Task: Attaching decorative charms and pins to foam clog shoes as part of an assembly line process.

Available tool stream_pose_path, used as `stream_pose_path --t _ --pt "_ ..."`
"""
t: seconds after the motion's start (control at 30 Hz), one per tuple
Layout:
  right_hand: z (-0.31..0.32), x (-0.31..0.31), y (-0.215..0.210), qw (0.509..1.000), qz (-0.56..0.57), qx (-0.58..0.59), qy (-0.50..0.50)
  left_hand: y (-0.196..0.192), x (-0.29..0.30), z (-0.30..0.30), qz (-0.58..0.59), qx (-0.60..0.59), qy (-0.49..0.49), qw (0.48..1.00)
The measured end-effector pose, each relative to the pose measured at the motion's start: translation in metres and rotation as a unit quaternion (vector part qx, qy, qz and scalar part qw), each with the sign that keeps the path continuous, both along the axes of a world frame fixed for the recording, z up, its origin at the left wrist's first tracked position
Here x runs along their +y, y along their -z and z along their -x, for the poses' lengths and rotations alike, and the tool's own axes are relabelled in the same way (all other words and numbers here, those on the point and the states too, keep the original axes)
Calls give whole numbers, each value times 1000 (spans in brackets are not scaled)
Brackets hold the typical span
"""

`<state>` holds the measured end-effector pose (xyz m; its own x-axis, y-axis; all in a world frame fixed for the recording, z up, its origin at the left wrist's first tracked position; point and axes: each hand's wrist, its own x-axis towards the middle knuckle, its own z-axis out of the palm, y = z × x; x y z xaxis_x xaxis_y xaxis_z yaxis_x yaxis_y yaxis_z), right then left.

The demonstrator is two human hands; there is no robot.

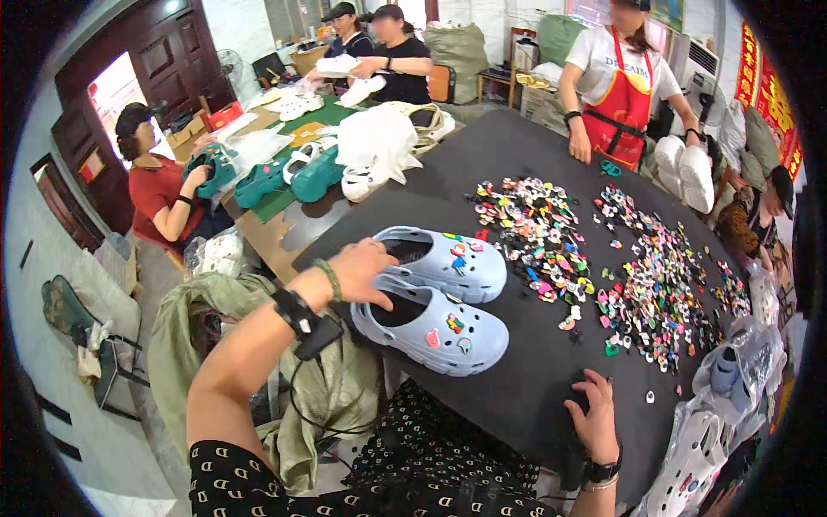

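Patterned sleeve (234, 478) loomed nearest; left hand (356, 270) clasped light-blue clogs (479, 329), presumably keeping pair aligned; right hand (596, 417) empty at counter (547, 370).

Bright, fairly even indoor light, seen through a fisheye lens.
The doorway (110, 90) at left glares white; shadows on the dark table (508, 146) are soft. The clogs (472, 346) look sharp, while the left wall (27, 340) bends toward a black rim.
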<state>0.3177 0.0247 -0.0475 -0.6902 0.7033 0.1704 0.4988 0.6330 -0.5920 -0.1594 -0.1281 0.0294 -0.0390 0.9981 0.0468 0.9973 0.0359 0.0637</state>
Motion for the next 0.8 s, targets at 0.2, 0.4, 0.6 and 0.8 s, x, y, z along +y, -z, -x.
stream_pose_path --t 0.2,0.4,0.6,0.8 --pt "-1 -11 6 1000 -15 3 22 27 8 0 -11 -44 -72 996" --pt "5 -21 10 997 -81 18 1 23 4 0 -25 -37 -31 999" --pt "5 -22 -9 996 -85 29 1 24 -21 -23 -184 -66 -27 980" --pt "10 -19 -8 994 -94 40 22 -2 -40 -15 -251 -51 -109 961"
